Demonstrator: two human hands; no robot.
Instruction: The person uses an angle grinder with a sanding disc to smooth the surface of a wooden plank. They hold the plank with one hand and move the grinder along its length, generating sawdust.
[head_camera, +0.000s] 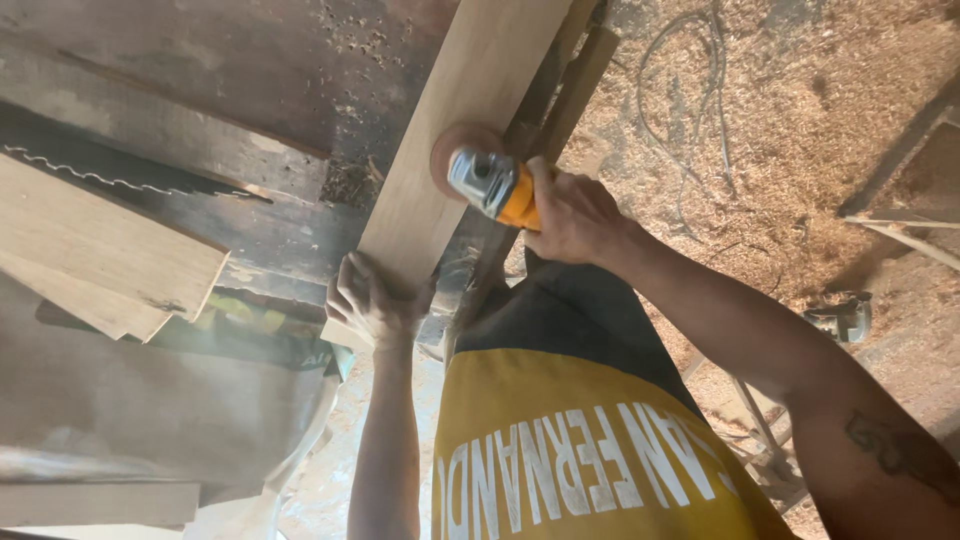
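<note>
A long pale wooden plank (470, 110) lies across a dark, worn workbench (250, 90) and runs away from me. My left hand (368, 300) presses flat on the plank's near end. My right hand (570, 215) grips a yellow and silver angle grinder (495, 185). Its round sanding disc (455, 145) rests on the plank's right side, about a hand's length beyond my left hand.
Several pale board offcuts (100, 250) are stacked at the left. A thin cable (700, 110) trails over the sawdust-covered floor (800, 130) at the right. Another small power tool (840, 318) lies on that floor. A wooden frame (900, 220) stands at the far right.
</note>
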